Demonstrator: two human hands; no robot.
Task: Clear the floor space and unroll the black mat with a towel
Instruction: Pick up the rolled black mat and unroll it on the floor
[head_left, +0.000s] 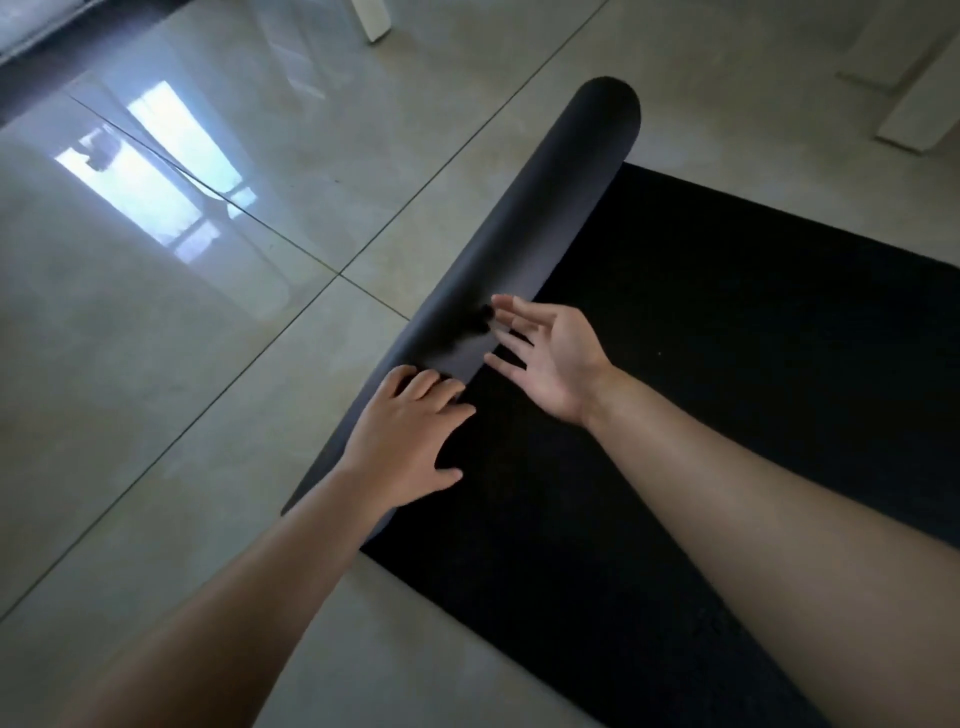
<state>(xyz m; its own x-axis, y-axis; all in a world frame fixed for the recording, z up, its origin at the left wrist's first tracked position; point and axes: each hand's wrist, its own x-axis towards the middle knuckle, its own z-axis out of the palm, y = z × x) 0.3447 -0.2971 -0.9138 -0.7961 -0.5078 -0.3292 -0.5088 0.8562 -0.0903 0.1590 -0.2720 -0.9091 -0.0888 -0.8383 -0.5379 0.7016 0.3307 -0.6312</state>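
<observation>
1. The black mat (727, 338) lies partly unrolled on the floor (208, 374). Its flat part fills the right side and the lower middle of the frame.
2. The part that is not yet unrolled forms a roll (550, 208). It runs on a slant from the lower left of centre up to the upper middle of the frame, along the left edge of the flat part. The roll looks dark grey where light falls on it, and its far end is rounded.
3. The left hand (410, 441) is palm down at the near end of the roll, just below the centre of the frame. Its fingers (431, 387) are loosely bent and spread, resting on top of the roll and gripping nothing. The thumb points to the right over the flat part.
4. The right hand (558, 358) is just right of the roll, near the centre of the frame, with its palm turned up and to the left. Its fingers (511, 306) are straight, spread apart and holding nothing. The tips are close to the side of the roll, but whether they touch it cannot be told.
5. Both bare forearms reach in from the bottom edge, the left over the tiles and the right over the flat mat.
6. The floor is made of large glossy pale tiles with dark grout lines. A bright reflection (156, 171) of a window shows in the upper left.
7. A white leg (371, 21) stands at the top middle, and white boards (919, 109) lie in the upper right corner.
</observation>
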